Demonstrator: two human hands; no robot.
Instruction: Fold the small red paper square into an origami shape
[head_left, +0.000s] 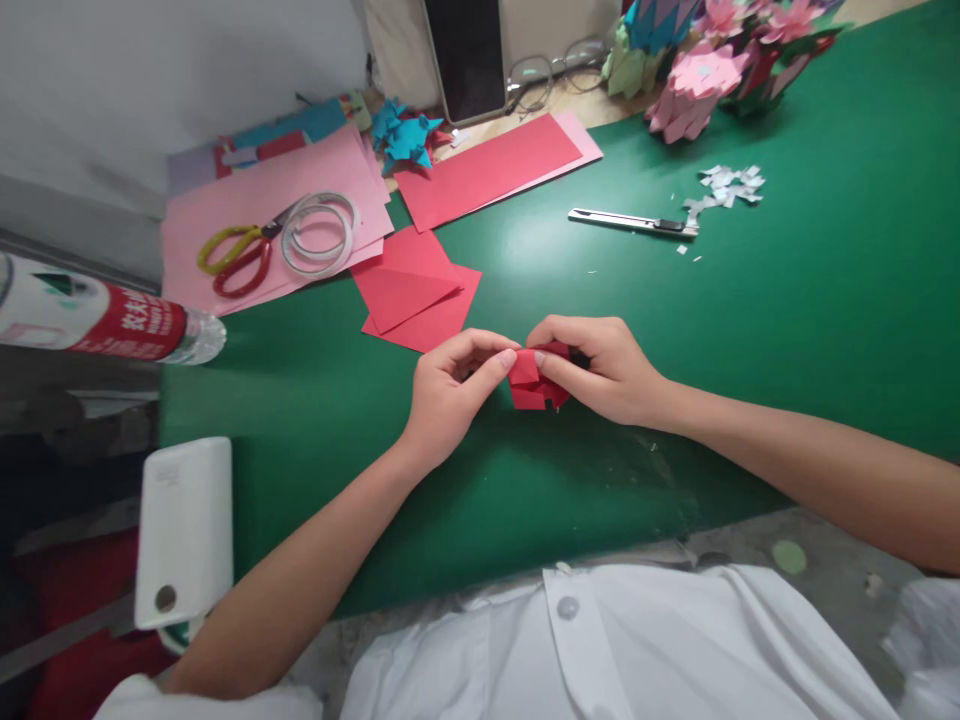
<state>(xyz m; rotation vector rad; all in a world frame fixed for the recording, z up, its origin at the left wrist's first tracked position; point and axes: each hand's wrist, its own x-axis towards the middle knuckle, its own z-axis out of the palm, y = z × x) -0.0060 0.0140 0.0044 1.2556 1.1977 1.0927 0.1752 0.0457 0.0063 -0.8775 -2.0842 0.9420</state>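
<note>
Mid-fold: a small folded piece of red paper [531, 388] is held just above the green-covered desk [750, 330]. The left hand [450, 385] pinches its left edge in a fingertip grip, and the right hand [600, 370] clasps its right side. It appears to be several folds along but unfinished. Flat red paper sheets [416, 290] lie unused beyond. Its long axis seemingly runs left to right; which way it points cannot be told.

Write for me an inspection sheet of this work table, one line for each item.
surface: green mat, white scraps at the far right.
job's things: folded red paper, between both hands.
clutter: scissors, tape rings, utility knife, red sheets, lying bottle, paper flowers.
grips: left hand and right hand each pinch the folded red paper.
cables: nothing seen.
surroundings: grey wall, far left; dark screen leaning behind.
</note>
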